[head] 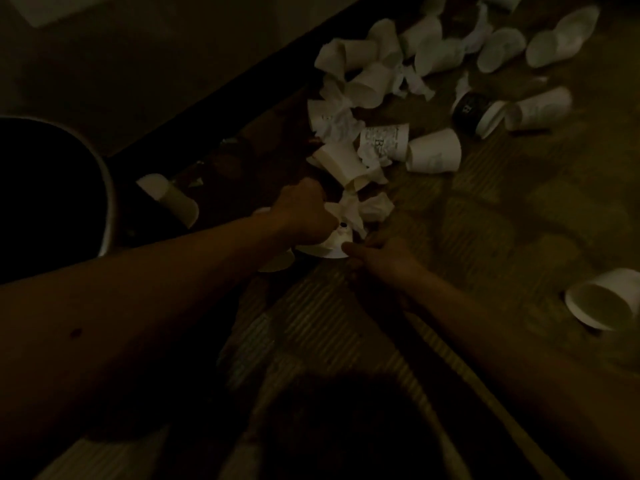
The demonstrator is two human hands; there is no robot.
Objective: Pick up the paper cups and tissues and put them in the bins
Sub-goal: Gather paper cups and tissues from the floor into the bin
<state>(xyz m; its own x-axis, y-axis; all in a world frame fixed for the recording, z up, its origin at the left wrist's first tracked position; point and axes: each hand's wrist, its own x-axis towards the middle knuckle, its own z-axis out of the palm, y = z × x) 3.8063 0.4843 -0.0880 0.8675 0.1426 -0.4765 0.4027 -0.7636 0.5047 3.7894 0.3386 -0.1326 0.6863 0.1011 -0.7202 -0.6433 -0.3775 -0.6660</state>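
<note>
The scene is dim. Several white paper cups and crumpled tissues lie scattered on the carpet, most in a pile (367, 74) at the upper middle. My left hand (304, 213) grips a white paper cup (332, 244) near the centre, with a crumpled tissue (367, 209) just beyond it. My right hand (377, 254) touches the same cup's rim from the right; how its fingers lie is hard to tell in the dark. A round dark bin (107, 188) stands at the left edge.
A lone cup (173, 199) lies beside the bin. Another cup (602, 299) lies at the right edge. A dark-labelled cup (478, 112) lies among others at the upper right. A dark skirting edge (242, 77) runs diagonally along the wall.
</note>
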